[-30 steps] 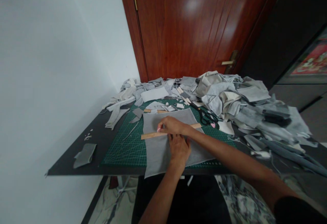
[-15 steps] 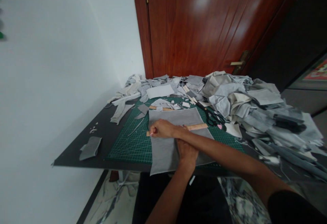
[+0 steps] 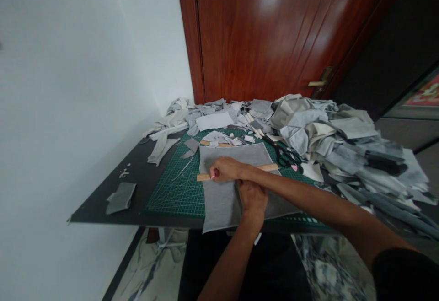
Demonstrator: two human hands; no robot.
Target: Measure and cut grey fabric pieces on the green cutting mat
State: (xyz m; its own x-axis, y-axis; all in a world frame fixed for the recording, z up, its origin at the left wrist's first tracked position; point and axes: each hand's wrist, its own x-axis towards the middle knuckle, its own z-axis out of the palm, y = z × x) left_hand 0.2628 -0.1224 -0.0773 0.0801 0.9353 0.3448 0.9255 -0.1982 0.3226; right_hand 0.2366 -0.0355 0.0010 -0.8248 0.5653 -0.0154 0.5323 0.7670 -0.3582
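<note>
A grey piece of fabric (image 3: 219, 209) lies flat, with a wooden ruler (image 3: 203, 177) across it. My right hand (image 3: 226, 169) is closed around a small pink piece that looks like tailor's chalk (image 3: 213, 177), held at the ruler's edge near its left end. My right forearm crosses over my left hand (image 3: 253, 196), which rests on the fabric near the middle of the ruler. The fingers of my left hand are hidden under that forearm. Under the fabric is a green cutting mat (image 3: 178, 196).
Black-handled scissors (image 3: 286, 155) lie right of the fabric, beside another pink piece (image 3: 294, 168). A large heap of grey and white cloth (image 3: 329, 131) covers the back and right. A folded grey scrap (image 3: 121, 198) sits on the dark table (image 3: 103, 207) at left.
My right hand has slid a little to the right along the ruler with the pink chalk, baring more of the ruler's left end. My left hand stays in nearly the same place.
</note>
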